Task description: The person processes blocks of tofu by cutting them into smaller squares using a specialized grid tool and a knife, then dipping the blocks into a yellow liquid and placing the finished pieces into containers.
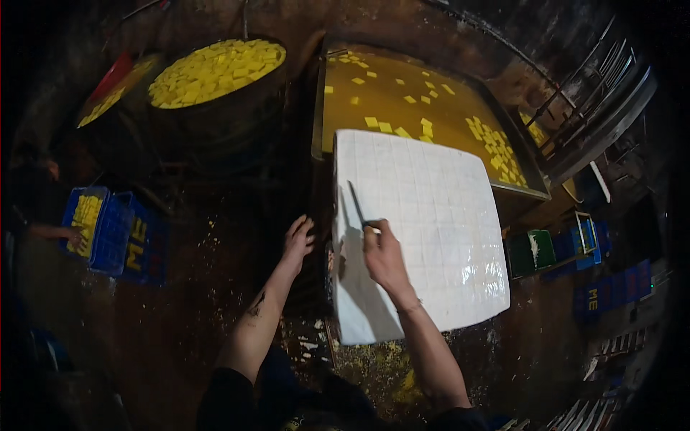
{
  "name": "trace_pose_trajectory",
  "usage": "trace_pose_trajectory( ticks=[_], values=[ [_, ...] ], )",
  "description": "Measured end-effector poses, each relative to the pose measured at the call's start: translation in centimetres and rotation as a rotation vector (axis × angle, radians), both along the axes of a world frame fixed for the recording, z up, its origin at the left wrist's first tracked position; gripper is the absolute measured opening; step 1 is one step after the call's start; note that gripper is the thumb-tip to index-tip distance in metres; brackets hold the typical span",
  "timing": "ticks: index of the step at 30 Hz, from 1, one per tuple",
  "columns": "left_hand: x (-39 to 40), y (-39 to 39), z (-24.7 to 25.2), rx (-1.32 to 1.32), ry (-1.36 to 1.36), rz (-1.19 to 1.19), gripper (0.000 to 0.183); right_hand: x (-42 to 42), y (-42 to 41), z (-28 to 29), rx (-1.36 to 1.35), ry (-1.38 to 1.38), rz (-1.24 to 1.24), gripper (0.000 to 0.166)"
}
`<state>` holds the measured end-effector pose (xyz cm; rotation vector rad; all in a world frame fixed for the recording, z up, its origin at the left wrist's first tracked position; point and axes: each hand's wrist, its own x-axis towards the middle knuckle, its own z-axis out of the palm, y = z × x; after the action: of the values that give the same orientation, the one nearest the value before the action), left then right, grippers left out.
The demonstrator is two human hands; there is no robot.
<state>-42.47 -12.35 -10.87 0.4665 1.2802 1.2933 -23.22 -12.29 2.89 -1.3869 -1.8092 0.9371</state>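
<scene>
A large white slab [431,226], marked with a grid of lines and wet at its right side, lies in front of me; it may be tofu. Over its left part my right hand [381,250] grips a knife [356,200] by the dark handle, the blade directed up and left. My left hand [299,241] hangs just left of the slab with its fingers slightly curled and apart, holding nothing. Beyond the slab's far edge, yellow square blocks [498,148] float in a wide vat [322,124] of brownish-yellow liquid.
A round vat [215,118] full of yellow blocks stands back left, near a red container [113,75]. Far left, another person's hand [74,235] is at a blue crate [110,242] with yellow pieces. A green container [544,253] and blue crates [612,293] stand at right.
</scene>
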Motion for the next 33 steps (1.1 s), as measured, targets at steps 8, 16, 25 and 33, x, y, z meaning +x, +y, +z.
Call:
trace_pose_trajectory(
  ticks=[8,16,25,33],
  values=[
    [-4.3,17.7,1.6,0.209,-0.057,-0.115,0.052,-14.6,11.0,-3.6,0.217,-0.450,-0.196,0.024],
    [-5.1,25.4,-3.1,0.590,0.229,-0.125,0.056,-19.3,15.6,-3.7,0.287,-0.576,-0.310,0.021],
    [-6.0,20.3,2.9,0.680,0.439,-0.027,0.023,-16.7,7.4,-3.1,0.308,-0.624,-0.275,0.011],
    [-1.0,8.2,3.1,0.691,0.234,-0.079,0.019,-12.6,-5.4,-2.7,0.083,-0.664,-0.344,0.028]
  ],
)
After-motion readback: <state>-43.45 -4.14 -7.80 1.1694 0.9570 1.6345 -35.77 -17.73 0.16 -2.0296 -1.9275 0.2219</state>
